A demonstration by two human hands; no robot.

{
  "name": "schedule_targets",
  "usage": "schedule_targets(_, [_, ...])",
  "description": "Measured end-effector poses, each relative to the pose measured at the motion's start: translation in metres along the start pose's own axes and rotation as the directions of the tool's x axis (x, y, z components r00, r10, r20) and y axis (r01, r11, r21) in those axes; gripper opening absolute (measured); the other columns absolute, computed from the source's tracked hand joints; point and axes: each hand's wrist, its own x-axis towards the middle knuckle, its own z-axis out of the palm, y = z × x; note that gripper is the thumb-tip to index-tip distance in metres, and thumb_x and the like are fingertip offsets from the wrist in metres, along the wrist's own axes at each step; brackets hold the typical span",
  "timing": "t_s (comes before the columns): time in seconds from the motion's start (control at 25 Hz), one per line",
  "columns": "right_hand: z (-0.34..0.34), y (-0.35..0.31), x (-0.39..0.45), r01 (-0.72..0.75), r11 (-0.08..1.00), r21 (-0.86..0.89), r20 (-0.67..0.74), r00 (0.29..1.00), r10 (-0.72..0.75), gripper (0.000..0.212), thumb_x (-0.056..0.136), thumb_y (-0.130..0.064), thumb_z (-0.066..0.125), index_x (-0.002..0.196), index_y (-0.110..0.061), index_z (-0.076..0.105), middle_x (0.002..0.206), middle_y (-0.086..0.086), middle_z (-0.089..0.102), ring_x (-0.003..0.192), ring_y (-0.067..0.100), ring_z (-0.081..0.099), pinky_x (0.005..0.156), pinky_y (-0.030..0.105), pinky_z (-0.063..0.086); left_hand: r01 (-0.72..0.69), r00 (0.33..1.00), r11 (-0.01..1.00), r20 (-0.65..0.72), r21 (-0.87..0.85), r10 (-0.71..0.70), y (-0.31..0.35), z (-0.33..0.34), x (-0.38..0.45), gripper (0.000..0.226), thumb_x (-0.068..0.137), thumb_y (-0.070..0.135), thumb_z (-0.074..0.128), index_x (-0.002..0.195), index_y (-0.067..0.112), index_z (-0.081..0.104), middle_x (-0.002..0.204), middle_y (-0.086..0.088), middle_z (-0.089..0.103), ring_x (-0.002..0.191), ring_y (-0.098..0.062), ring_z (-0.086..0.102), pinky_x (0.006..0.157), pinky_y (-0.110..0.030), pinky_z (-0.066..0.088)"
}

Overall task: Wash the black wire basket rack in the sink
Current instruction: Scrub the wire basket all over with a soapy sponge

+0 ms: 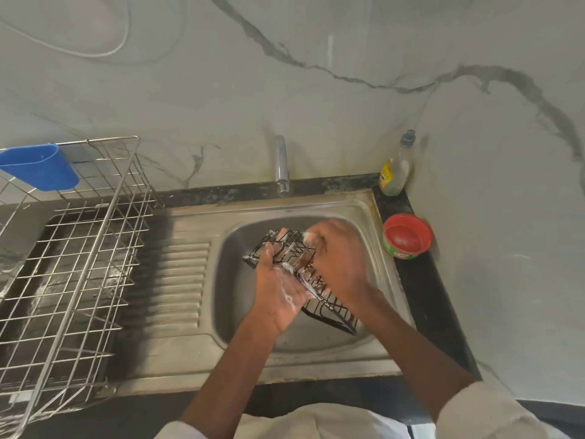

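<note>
The black wire basket rack [292,248] is tilted over the steel sink bowl [234,280], its lower end [335,315] pointing towards me. My left hand [278,293], covered in soap foam, grips the rack's near left side. My right hand [335,251] lies over the rack's right side with fingers curled; a pale bit shows at its fingertips, too blurred to name. The hand is motion-blurred. No water runs from the chrome tap [281,166].
A large steel wire dish rack [72,264] with a blue plastic cup [41,169] stands on the left. A ribbed drainboard [180,280] lies between it and the bowl. A dish-soap bottle [395,169] and a red tub [407,236] sit on the black counter at the right.
</note>
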Motion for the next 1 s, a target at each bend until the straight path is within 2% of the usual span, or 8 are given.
schedule_targets(0.12, [-0.002, 0.000, 0.010, -0.004, 0.999, -0.036, 0.034, 0.999, 0.005, 0.007, 0.094, -0.013, 0.071, 0.098, -0.019, 0.073, 0.096, -0.005, 0.070, 0.094, 0.014, 0.061, 0.079, 0.028, 0.050, -0.003, 1.000, 0.998, 0.013, 0.055, 0.002, -0.006, -0.003, 0.002, 0.077, 0.104, 0.075, 0.035, 0.152, 0.018, 0.054, 0.136, -0.019, 0.070, 0.124, -0.038, 0.070, 0.086, -0.060, 0.061])
schedule_targets(0.36, [-0.008, -0.016, 0.006, 0.120, 0.989, -0.087, 0.067, 0.991, -0.114, 0.010, 0.090, -0.013, 0.074, 0.094, -0.023, 0.075, 0.092, -0.007, 0.072, 0.090, 0.015, 0.060, 0.083, 0.038, 0.052, -0.070, 0.997, 0.990, -0.018, 0.126, 0.072, -0.003, 0.002, -0.004, 0.083, 0.102, 0.080, 0.030, 0.148, 0.019, 0.061, 0.133, -0.016, 0.074, 0.131, -0.034, 0.067, 0.093, -0.053, 0.059])
schedule_targets(0.44, [-0.006, -0.009, 0.010, -0.018, 0.998, -0.066, -0.045, 0.999, 0.015, 0.011, 0.091, -0.015, 0.074, 0.095, -0.025, 0.076, 0.095, -0.008, 0.073, 0.092, 0.013, 0.061, 0.087, 0.039, 0.054, -0.101, 0.995, 0.985, 0.009, 0.141, 0.101, -0.002, -0.001, -0.003, 0.082, 0.099, 0.083, 0.031, 0.149, 0.024, 0.061, 0.136, -0.016, 0.073, 0.134, -0.036, 0.065, 0.099, -0.058, 0.056])
schedule_targets(0.56, [-0.004, 0.003, 0.005, -0.183, 0.978, 0.098, -0.174, 0.965, 0.198, 0.012, 0.094, -0.012, 0.071, 0.097, -0.021, 0.078, 0.099, -0.006, 0.074, 0.096, 0.013, 0.063, 0.084, 0.037, 0.056, -0.119, 0.993, 0.986, 0.021, 0.115, 0.117, -0.001, 0.001, -0.007, 0.081, 0.099, 0.082, 0.033, 0.144, 0.023, 0.066, 0.134, -0.016, 0.074, 0.128, -0.036, 0.069, 0.101, -0.057, 0.054])
schedule_targets(0.72, [0.001, -0.004, -0.037, -0.075, 0.977, 0.201, -0.223, 0.967, 0.120, 0.022, 0.088, -0.001, 0.072, 0.101, -0.017, 0.079, 0.104, -0.004, 0.074, 0.099, 0.017, 0.067, 0.085, 0.027, 0.054, -0.124, 0.992, 0.991, 0.001, -0.048, 0.124, 0.008, 0.004, -0.011, 0.075, 0.100, 0.077, 0.040, 0.113, 0.014, 0.078, 0.123, -0.022, 0.076, 0.105, -0.037, 0.076, 0.094, -0.051, 0.054])
schedule_targets(0.84, [0.005, -0.002, -0.044, 0.091, 0.993, 0.076, -0.110, 0.991, -0.082, 0.024, 0.084, 0.000, 0.074, 0.100, -0.017, 0.080, 0.101, -0.001, 0.075, 0.094, 0.020, 0.068, 0.076, 0.031, 0.058, -0.106, 0.994, 0.992, 0.020, -0.067, 0.108, 0.005, 0.009, -0.017, 0.070, 0.102, 0.074, 0.044, 0.115, 0.013, 0.075, 0.120, -0.025, 0.076, 0.103, -0.035, 0.075, 0.091, -0.045, 0.052])
schedule_targets(0.92, [-0.003, 0.000, -0.026, -0.079, 0.989, 0.126, -0.169, 0.981, 0.100, 0.021, 0.087, -0.002, 0.075, 0.096, -0.020, 0.080, 0.095, -0.007, 0.076, 0.087, 0.011, 0.068, 0.074, 0.021, 0.055, -0.091, 0.996, 0.994, 0.015, -0.065, 0.092, 0.001, 0.013, -0.018, 0.068, 0.102, 0.073, 0.045, 0.123, 0.015, 0.072, 0.114, -0.019, 0.077, 0.097, -0.033, 0.076, 0.091, -0.047, 0.056])
schedule_targets(1.0, [-0.011, -0.002, -0.017, -0.083, 0.988, 0.131, -0.154, 0.983, 0.103, 0.019, 0.087, -0.003, 0.076, 0.093, -0.021, 0.081, 0.088, -0.009, 0.076, 0.080, 0.006, 0.063, 0.069, 0.008, 0.044, -0.074, 0.997, 0.996, 0.022, -0.054, 0.075, -0.002, 0.014, -0.019, 0.074, 0.101, 0.075, 0.043, 0.133, 0.013, 0.068, 0.118, -0.019, 0.074, 0.106, -0.034, 0.072, 0.094, -0.049, 0.058])
